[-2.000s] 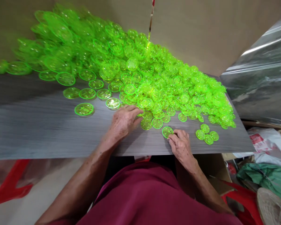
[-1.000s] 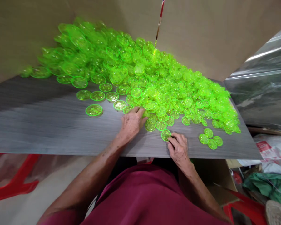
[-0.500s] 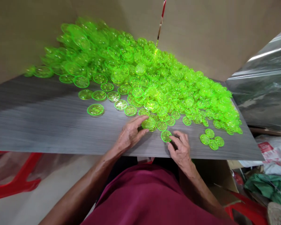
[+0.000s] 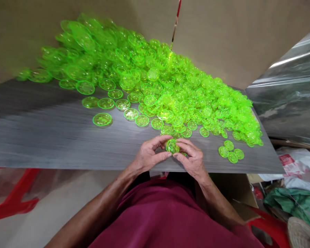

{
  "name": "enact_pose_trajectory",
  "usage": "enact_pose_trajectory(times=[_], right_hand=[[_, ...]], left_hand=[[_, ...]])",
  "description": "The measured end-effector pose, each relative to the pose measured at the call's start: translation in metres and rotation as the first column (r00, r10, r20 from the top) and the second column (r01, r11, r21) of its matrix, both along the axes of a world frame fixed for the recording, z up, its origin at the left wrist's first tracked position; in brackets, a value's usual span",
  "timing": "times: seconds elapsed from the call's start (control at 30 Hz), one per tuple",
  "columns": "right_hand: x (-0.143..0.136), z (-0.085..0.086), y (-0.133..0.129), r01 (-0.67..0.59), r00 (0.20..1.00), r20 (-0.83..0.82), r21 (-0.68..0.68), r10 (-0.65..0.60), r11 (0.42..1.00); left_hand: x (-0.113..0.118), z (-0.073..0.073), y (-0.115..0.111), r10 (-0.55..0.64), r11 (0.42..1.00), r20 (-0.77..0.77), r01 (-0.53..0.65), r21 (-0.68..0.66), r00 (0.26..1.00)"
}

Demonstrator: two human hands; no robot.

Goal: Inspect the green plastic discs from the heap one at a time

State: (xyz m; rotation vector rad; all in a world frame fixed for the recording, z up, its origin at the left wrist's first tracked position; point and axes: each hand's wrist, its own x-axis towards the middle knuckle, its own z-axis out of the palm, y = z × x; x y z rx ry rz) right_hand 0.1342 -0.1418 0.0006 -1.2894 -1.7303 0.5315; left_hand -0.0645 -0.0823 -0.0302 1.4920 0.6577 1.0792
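A clear green disc (image 4: 172, 146) is held between both hands near the table's front edge. My left hand (image 4: 153, 152) grips its left side with thumb and fingers. On the opposite side, my right hand (image 4: 192, 156) closes thumb and fingers round it. Part of another green disc shows beneath the right fingers. Just beyond the hands spreads a large heap of similar green discs (image 4: 167, 86), with loose ones along its near side. Several discs (image 4: 232, 157) lie grouped to the right.
The grey table (image 4: 54, 137) meets brown board walls (image 4: 222, 34) behind the heap. A red stool (image 4: 12, 199) stands at lower left. On the right are plastic sheeting (image 4: 294, 100), bags (image 4: 302, 165) and an open cardboard box (image 4: 229, 193).
My left hand has moved right, off the heap's near edge, and my right hand has moved slightly left. They now meet around a green disc. The view has shifted slightly.
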Motion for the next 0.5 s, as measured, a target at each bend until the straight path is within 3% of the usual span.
enact_pose_trajectory(times=[0.17, 0.3, 0.4, 0.5], right_hand=[[-0.0024, -0.0036, -0.0042, 0.068, 0.942, -0.319, -0.121, -0.103, 0.990], [-0.0026, -0.0046, -0.0042, -0.016, 0.764, -0.613, -0.333, -0.203, 0.943], [-0.0031, -0.0023, -0.0026, -0.105, 0.636, -0.736, -0.380, -0.232, 0.919], [-0.0029, 0.0011, -0.0009, -0.174, 0.569, -0.785, -0.406, -0.245, 0.897]], left_hand=[[0.0041, -0.0023, -0.0027, -0.073, 0.973, 0.175, 0.108, -0.203, 0.982], [0.0050, -0.0010, -0.0037, -0.105, 0.962, 0.211, 0.153, -0.226, 0.972], [0.0036, -0.0013, -0.0040, -0.107, 0.965, 0.197, 0.149, -0.214, 0.974], [0.0014, -0.0020, -0.0034, -0.087, 0.971, 0.166, 0.121, -0.204, 0.982]])
